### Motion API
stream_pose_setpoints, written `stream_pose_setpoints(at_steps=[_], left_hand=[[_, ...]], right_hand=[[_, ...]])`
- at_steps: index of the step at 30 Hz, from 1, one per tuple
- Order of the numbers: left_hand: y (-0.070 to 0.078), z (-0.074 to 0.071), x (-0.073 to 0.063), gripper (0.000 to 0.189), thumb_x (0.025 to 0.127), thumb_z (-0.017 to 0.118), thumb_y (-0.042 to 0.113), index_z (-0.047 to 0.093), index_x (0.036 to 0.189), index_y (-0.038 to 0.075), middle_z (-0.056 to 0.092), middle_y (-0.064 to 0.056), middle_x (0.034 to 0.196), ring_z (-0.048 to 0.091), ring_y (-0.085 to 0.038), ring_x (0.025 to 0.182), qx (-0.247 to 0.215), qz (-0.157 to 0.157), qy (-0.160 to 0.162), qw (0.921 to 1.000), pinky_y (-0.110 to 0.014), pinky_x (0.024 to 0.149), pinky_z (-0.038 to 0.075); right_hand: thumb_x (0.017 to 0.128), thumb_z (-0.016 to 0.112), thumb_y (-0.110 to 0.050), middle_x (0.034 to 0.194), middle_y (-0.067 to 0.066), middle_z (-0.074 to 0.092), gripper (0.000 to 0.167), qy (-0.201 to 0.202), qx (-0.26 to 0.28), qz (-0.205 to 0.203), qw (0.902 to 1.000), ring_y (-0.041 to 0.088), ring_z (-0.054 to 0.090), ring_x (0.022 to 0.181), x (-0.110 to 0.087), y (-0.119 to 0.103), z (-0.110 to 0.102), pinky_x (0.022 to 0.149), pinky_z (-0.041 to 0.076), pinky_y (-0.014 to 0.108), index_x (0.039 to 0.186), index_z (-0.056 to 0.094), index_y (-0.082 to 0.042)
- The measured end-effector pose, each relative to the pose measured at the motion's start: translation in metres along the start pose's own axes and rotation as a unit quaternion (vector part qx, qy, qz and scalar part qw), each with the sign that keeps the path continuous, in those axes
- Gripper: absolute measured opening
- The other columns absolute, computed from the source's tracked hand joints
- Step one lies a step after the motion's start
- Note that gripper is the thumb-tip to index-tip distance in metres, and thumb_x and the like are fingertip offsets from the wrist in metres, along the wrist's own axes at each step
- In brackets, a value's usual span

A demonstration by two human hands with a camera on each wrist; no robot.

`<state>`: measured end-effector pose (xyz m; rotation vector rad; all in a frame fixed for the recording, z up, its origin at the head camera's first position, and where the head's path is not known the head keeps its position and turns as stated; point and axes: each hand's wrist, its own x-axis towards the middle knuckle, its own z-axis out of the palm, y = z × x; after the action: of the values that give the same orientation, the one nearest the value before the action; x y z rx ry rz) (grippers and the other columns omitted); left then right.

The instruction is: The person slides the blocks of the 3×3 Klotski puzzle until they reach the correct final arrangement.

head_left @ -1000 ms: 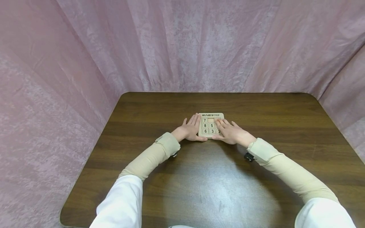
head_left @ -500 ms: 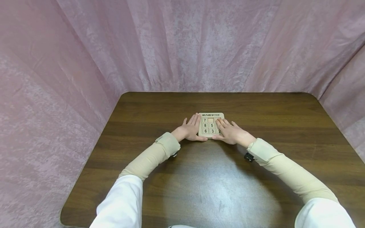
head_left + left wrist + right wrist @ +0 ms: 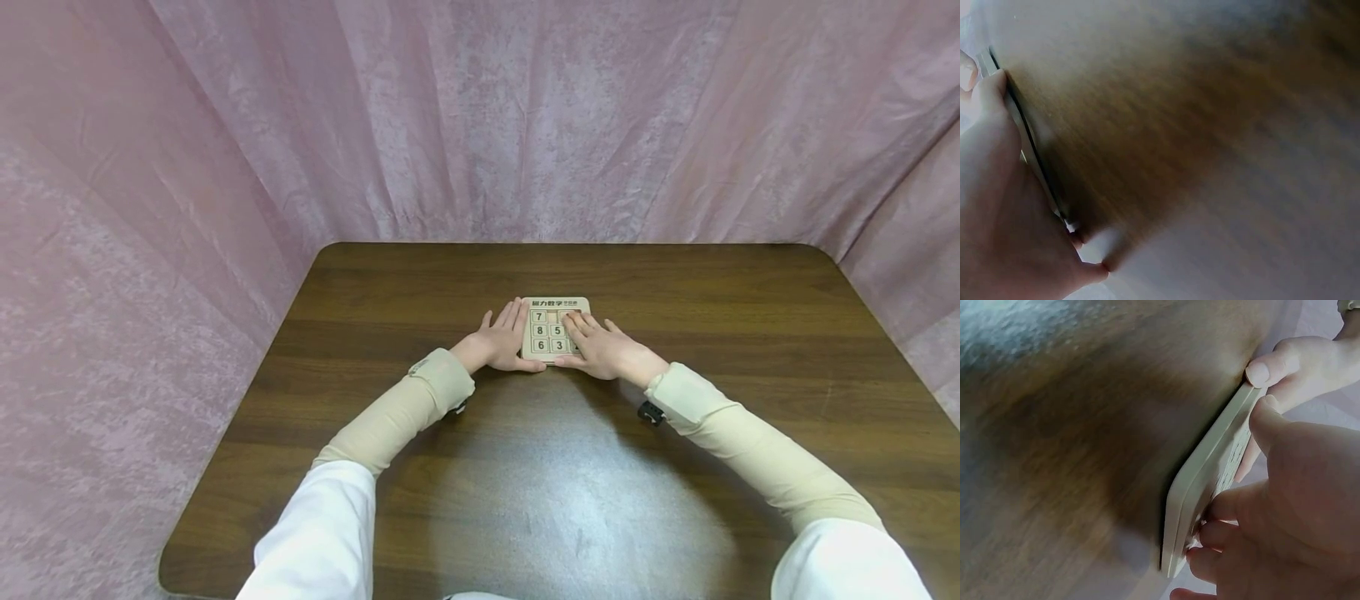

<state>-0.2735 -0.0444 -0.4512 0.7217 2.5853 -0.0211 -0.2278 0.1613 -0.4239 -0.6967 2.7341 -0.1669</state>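
Note:
A pale wooden number slide puzzle (image 3: 550, 352) lies flat on the brown table. Tiles 7, 8, 5, 6 and 3 show; the right column is mostly under fingers. My left hand (image 3: 501, 340) braces it, straight fingers along its left side and thumb at the near edge. With its fingers stretched out, my right hand (image 3: 606, 348) lies over the right side, fingertips on the top-right tile. That tile stands partly across a narrow gap in the top row. In the right wrist view, the right fingertips (image 3: 1217, 534) touch the puzzle's face, and both thumbs meet near its front edge.
The brown wooden table (image 3: 420, 283) has rounded corners and a bright glare patch near the front. A pink velvet curtain (image 3: 495, 125) hangs behind it and at both sides. Dark straps sit at both wrists, under beige sleeves.
My right hand has shifted slightly left, and the top-right tile has slid left with it, narrowing the gap in the top row. My left hand stays in place.

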Motion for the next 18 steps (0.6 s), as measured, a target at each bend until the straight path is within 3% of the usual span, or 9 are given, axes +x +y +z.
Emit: stream_pose_setpoints(at_steps=[18], left_hand=[[0.0002, 0.0003, 0.0006, 0.117, 0.085, 0.042, 0.077, -0.023, 0.151, 0.005, -0.02, -0.014, 0.161, -0.012, -0.025, 0.151, 0.006, 0.001, -0.002, 1.0, -0.053, 0.121, 0.007]], right_hand=[[0.1, 0.043, -0.05, 0.159, 0.025, 0.017, 0.081, -0.007, -0.014, 0.0, 0.9999, 0.04, 0.017, 0.147, 0.0079, -0.0068, 0.0028, 0.114, 0.019, 0.062, 0.153, 0.015, 0.005]])
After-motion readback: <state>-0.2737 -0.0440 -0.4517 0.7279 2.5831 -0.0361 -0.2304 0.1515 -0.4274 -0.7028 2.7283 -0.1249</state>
